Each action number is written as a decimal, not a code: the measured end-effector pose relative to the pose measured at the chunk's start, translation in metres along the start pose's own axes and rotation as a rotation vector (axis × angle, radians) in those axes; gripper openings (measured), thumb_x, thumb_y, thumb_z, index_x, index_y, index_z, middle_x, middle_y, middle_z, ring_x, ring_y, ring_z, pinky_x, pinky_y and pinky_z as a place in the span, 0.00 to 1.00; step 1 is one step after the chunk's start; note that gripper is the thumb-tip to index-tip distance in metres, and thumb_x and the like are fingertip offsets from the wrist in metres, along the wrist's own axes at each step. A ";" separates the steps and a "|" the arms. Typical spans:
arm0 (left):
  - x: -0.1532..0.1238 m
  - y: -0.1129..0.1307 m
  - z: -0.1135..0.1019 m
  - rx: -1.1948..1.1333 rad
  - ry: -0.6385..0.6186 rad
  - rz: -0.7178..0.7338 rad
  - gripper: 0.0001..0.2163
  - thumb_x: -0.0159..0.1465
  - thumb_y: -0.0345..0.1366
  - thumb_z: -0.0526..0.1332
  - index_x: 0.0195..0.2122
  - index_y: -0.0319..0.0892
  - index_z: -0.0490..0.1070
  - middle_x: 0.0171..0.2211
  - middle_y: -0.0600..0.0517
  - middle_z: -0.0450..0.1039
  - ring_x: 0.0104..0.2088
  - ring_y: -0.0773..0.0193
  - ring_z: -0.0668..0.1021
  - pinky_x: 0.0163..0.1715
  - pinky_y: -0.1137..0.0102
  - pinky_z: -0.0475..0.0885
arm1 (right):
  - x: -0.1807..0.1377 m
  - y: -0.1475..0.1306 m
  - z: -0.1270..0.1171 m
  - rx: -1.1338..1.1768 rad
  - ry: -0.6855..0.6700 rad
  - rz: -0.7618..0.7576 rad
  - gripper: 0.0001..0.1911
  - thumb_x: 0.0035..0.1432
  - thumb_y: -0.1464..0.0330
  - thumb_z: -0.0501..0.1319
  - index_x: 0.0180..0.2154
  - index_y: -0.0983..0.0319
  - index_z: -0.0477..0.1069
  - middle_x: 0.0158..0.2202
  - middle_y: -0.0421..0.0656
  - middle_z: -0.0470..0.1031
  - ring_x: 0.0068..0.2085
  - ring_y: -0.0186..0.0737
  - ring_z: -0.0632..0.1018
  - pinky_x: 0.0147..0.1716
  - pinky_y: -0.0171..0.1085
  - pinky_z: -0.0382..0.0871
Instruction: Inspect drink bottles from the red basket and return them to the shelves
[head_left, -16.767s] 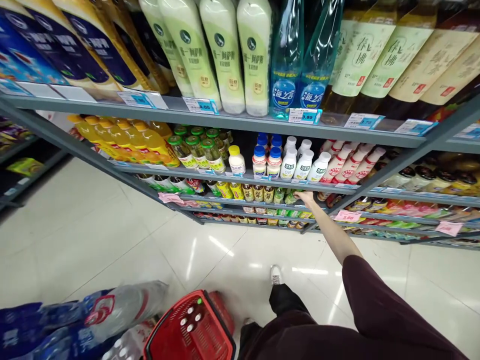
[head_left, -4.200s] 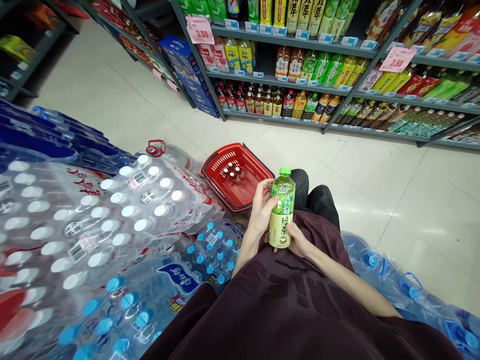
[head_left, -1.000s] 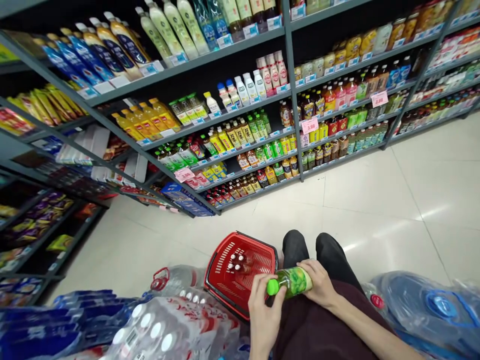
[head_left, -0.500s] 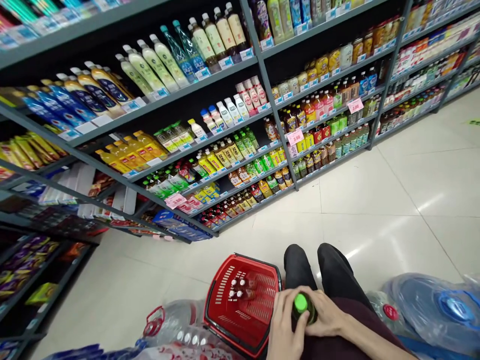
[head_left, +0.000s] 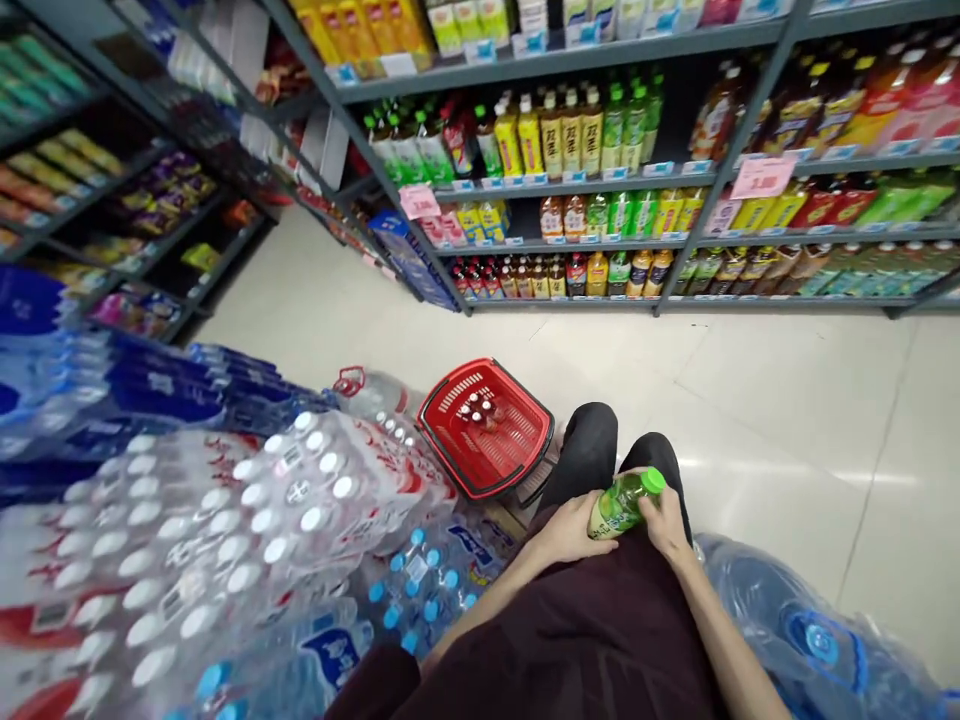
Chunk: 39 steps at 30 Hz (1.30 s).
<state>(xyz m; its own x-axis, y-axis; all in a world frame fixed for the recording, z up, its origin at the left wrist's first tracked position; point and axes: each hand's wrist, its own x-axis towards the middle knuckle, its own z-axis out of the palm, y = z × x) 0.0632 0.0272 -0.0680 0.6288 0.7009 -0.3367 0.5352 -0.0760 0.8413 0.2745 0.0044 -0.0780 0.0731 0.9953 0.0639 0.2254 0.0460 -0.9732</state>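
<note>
A drink bottle [head_left: 621, 506] with a green cap and a green label lies tilted over my lap, its cap toward the upper right. My left hand [head_left: 571, 530] is closed around its lower end. Just below the cap, the fingers of my right hand [head_left: 664, 522] grip the upper part; some of them are hidden behind the bottle. To the left of my knees stands a red shopping basket [head_left: 504, 490], with several small white-capped bottles [head_left: 477, 407] of dark drink inside.
Shrink-wrapped packs of water bottles [head_left: 292, 490] are piled at my left. A large blue-capped water jug [head_left: 814, 640] stands at my right. Ahead, a drinks shelf [head_left: 570, 246] runs across the tiled floor [head_left: 750, 400], with snack shelves [head_left: 150, 250] at the far left.
The bottle has turned from upright, cap toward me, to tilted on its side with its label showing. Both hands still hold it. My view has swung down and left.
</note>
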 end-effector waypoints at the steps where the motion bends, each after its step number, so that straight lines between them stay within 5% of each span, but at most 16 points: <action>1: 0.001 -0.002 -0.001 0.038 -0.001 -0.013 0.38 0.54 0.47 0.72 0.65 0.42 0.65 0.57 0.40 0.75 0.56 0.43 0.77 0.58 0.54 0.70 | 0.004 -0.001 -0.005 -0.023 0.009 -0.001 0.20 0.63 0.52 0.58 0.45 0.62 0.72 0.41 0.50 0.79 0.42 0.51 0.80 0.45 0.47 0.74; 8: 0.020 -0.025 -0.026 -0.289 -0.174 -0.025 0.39 0.52 0.52 0.74 0.64 0.43 0.69 0.53 0.45 0.78 0.52 0.50 0.80 0.52 0.61 0.72 | 0.034 -0.002 -0.032 -0.193 0.112 0.032 0.16 0.62 0.54 0.64 0.35 0.61 0.75 0.37 0.46 0.74 0.41 0.45 0.76 0.42 0.40 0.70; 13: 0.051 -0.048 -0.032 -0.741 -0.251 -0.097 0.35 0.62 0.57 0.64 0.64 0.37 0.70 0.60 0.40 0.74 0.57 0.48 0.76 0.56 0.58 0.71 | 0.054 0.023 -0.038 -0.160 0.165 0.357 0.24 0.59 0.46 0.64 0.30 0.61 0.70 0.24 0.37 0.65 0.25 0.35 0.66 0.26 0.35 0.61; 17: 0.078 -0.063 -0.027 -1.071 -0.237 -0.262 0.36 0.66 0.58 0.58 0.68 0.38 0.62 0.60 0.34 0.72 0.38 0.50 0.84 0.33 0.61 0.79 | 0.063 0.048 -0.038 -0.090 0.204 0.512 0.27 0.60 0.44 0.61 0.27 0.60 0.64 0.20 0.35 0.60 0.21 0.33 0.63 0.22 0.34 0.57; 20: 0.093 -0.072 -0.025 -1.257 -0.140 -0.392 0.34 0.67 0.60 0.54 0.65 0.39 0.63 0.49 0.37 0.78 0.23 0.53 0.82 0.16 0.67 0.72 | 0.069 0.061 -0.038 -0.109 0.202 0.483 0.27 0.61 0.46 0.59 0.24 0.60 0.59 0.21 0.35 0.57 0.24 0.33 0.63 0.25 0.33 0.56; 23: 0.108 -0.078 -0.025 -1.322 -0.048 -0.449 0.33 0.68 0.62 0.50 0.60 0.37 0.65 0.37 0.44 0.79 0.17 0.55 0.79 0.10 0.71 0.66 | 0.083 0.070 -0.040 -0.117 0.158 0.481 0.27 0.63 0.47 0.56 0.23 0.59 0.56 0.21 0.35 0.54 0.24 0.32 0.60 0.25 0.33 0.54; 27: 0.133 -0.074 -0.031 -1.421 -0.047 -0.495 0.31 0.69 0.60 0.48 0.56 0.37 0.66 0.35 0.45 0.79 0.16 0.55 0.79 0.08 0.71 0.65 | 0.129 0.069 -0.055 -0.203 0.066 0.467 0.27 0.65 0.50 0.54 0.22 0.59 0.51 0.21 0.35 0.50 0.24 0.31 0.58 0.25 0.34 0.51; 33: 0.182 -0.030 -0.061 -1.532 -0.070 -0.545 0.28 0.65 0.56 0.60 0.55 0.36 0.70 0.39 0.41 0.80 0.25 0.50 0.83 0.14 0.70 0.69 | 0.229 0.021 -0.099 -0.318 -0.018 0.463 0.28 0.63 0.51 0.58 0.20 0.60 0.53 0.20 0.35 0.49 0.23 0.30 0.56 0.24 0.33 0.51; 39: 0.198 0.057 -0.144 -1.526 0.164 -0.382 0.23 0.60 0.47 0.71 0.52 0.40 0.76 0.53 0.42 0.77 0.41 0.56 0.81 0.33 0.66 0.76 | 0.315 -0.109 -0.118 -0.323 -0.027 0.472 0.21 0.58 0.51 0.65 0.29 0.62 0.69 0.23 0.36 0.64 0.25 0.32 0.64 0.26 0.32 0.60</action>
<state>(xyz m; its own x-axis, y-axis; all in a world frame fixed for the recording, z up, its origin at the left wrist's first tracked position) 0.1368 0.2636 -0.0255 0.4756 0.5848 -0.6571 -0.4705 0.8003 0.3717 0.3877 0.3027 0.0747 0.2140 0.9037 -0.3708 0.4603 -0.4281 -0.7777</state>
